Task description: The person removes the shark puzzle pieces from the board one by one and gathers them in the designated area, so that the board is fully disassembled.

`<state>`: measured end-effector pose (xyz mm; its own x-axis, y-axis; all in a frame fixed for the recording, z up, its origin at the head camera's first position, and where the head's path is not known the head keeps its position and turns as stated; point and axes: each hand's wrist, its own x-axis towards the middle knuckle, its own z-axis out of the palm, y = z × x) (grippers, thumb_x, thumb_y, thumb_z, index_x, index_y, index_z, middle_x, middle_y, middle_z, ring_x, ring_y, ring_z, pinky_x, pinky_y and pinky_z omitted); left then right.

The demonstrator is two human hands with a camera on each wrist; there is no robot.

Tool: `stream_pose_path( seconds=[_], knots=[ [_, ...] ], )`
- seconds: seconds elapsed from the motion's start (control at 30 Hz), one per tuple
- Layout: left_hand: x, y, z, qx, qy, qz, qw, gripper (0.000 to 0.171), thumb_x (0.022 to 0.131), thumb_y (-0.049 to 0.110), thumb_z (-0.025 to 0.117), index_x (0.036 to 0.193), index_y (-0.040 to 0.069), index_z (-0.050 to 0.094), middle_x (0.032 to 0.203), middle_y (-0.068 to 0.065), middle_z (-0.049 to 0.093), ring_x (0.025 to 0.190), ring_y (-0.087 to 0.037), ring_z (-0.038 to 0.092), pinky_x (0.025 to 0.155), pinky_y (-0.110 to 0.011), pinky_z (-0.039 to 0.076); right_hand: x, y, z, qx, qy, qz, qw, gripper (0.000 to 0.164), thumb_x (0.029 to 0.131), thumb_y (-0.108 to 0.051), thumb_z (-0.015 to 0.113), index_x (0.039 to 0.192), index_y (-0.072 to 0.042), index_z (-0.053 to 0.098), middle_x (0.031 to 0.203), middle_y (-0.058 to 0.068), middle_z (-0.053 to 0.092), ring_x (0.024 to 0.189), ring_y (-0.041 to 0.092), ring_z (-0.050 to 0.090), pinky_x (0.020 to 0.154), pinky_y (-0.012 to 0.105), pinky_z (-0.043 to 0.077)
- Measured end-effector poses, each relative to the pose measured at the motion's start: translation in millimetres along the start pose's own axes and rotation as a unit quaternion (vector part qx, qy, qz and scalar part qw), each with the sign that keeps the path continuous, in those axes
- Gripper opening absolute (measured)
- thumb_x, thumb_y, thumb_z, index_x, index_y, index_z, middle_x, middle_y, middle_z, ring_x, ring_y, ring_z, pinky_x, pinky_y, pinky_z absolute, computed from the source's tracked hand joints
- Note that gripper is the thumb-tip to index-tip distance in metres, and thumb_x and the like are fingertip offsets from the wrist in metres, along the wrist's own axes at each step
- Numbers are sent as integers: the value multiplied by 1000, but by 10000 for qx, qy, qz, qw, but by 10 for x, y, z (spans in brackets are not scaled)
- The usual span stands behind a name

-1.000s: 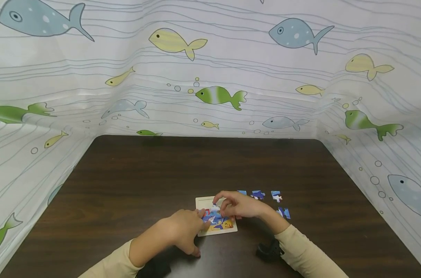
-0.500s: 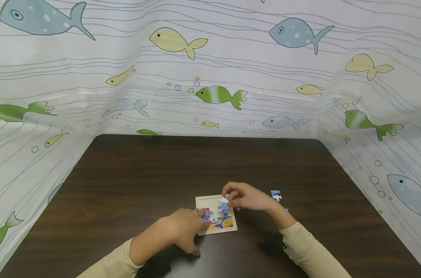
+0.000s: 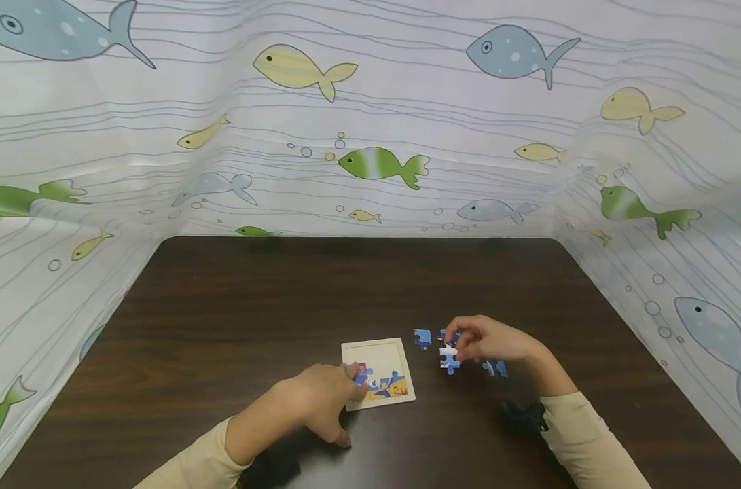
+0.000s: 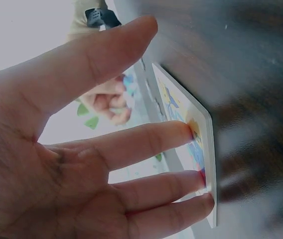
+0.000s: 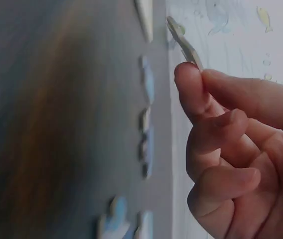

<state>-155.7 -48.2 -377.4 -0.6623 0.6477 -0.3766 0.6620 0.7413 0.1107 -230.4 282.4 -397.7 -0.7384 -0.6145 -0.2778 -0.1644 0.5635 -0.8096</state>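
Note:
My left hand (image 3: pixel 321 401) rests its fingertips on the left side of a square, pale wooden puzzle tray (image 3: pixel 376 350). In the left wrist view those fingers (image 4: pixel 151 142) are straight and the thumb is held off the tray. Fitted pieces with blue, red and yellow print (image 3: pixel 388 388) lie along the tray's lower part; some are covered by the fingers. To the right of the tray, my right hand (image 3: pixel 492 341) pinches a blue and white jigsaw piece (image 3: pixel 449 360) between thumb and index finger. The right wrist view shows this piece (image 5: pixel 184 42) edge-on, raised off the table.
Loose jigsaw pieces lie right of the tray: one blue (image 3: pixel 422 337), one partly behind the right fingers (image 3: pixel 443 335), and one below that hand (image 3: pixel 496 367). The dark wooden table (image 3: pixel 272 292) ends at a fish-printed white curtain (image 3: pixel 284 156) behind and at both sides.
My right hand has lifted the blue and white piece off the tray and carried it right, over the loose pieces. The tray's upper part now shows bare wood. My left hand has stayed put.

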Motion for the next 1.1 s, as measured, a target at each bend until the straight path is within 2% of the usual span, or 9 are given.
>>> stream_pose_path(
  seconds=[0.2,0.4,0.57,0.73,0.87,1.0,1.1],
  knots=[
    [16,-17,11,-98,-14,11,10000,78,68,51,81,137,24,56,148,-14,45,132,-33,49,100,-46,47,-72,141,-11,-23,-173,179,9997,24,84,4,59,108,1,59,71,15,62,58,13,50,54,28,43],
    [39,-21,6,-1,-57,79,10000,79,69,53,79,138,24,54,149,-14,44,131,-33,49,100,-45,47,-72,152,2,-422,-131,255,9987,32,76,13,53,104,0,61,65,10,61,60,15,53,57,28,46],
    [52,-40,-6,-69,-141,4,9999,79,70,51,79,139,24,54,150,-13,42,133,-33,47,101,-46,46,-20,127,-3,-826,-28,484,9954,30,77,11,55,101,-5,62,64,4,59,59,14,53,59,29,47],
    [50,-60,-27,-183,-133,-79,9997,79,70,50,79,140,24,52,152,-12,39,135,-34,45,102,-47,44,18,66,-48,-953,39,607,9936,25,79,6,61,101,-5,63,66,2,59,59,14,52,58,31,45],
    [37,-78,-49,-259,-99,-91,9996,79,69,50,79,139,26,53,152,-11,39,133,-34,47,103,-48,43,33,12,-55,-956,118,511,9940,24,82,3,61,104,-4,62,66,1,58,60,14,52,57,29,45],
    [29,-91,-60,-308,-77,-31,9995,75,69,49,80,136,27,54,151,-10,41,131,-31,50,102,-48,44,59,-47,3,-920,126,174,9955,19,90,-7,60,109,-3,62,67,2,57,59,12,52,55,27,45],
    [31,-86,-58,-340,-71,38,9994,72,69,48,80,134,27,56,151,-9,41,132,-28,49,101,-48,44,102,-99,80,-799,10,-130,9967,21,94,-14,59,111,-3,62,71,5,61,60,15,53,54,29,46]
  ],
)
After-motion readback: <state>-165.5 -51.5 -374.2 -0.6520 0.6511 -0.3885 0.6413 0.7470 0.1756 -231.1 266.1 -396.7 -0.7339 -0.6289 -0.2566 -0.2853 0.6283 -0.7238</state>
